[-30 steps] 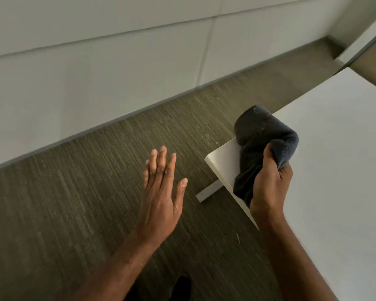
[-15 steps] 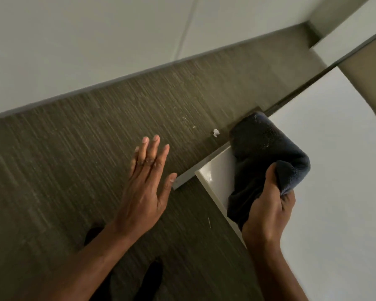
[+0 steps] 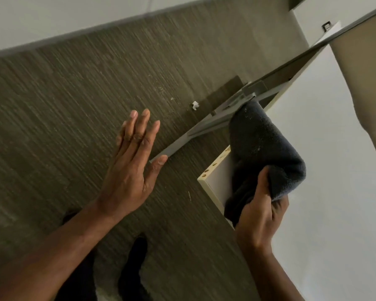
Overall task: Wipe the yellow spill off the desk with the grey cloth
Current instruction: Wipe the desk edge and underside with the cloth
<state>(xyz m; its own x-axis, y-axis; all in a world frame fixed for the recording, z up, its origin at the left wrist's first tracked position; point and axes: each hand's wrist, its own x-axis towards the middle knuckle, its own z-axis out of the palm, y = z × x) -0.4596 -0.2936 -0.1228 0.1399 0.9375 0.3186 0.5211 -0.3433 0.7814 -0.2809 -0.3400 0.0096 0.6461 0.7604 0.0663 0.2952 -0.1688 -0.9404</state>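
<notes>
The grey cloth (image 3: 263, 153) is draped over the near left corner of the white worktop (image 3: 334, 170), one end hanging past the near edge. It is bunched in the grip of the right hand (image 3: 258, 211). The left hand (image 3: 128, 170) is held flat, gripping nothing, over the carpet (image 3: 74, 105). Yellowish specks (image 3: 215, 165), possibly the spill, are seen along the left edge. Bare worktop is seen right of the cloth.

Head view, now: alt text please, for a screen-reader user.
A right hand grips a dark grey cloth draped over the edge of a white desk, beside small yellowish spots near its corner. The left hand hovers open over brown carpet.
</notes>
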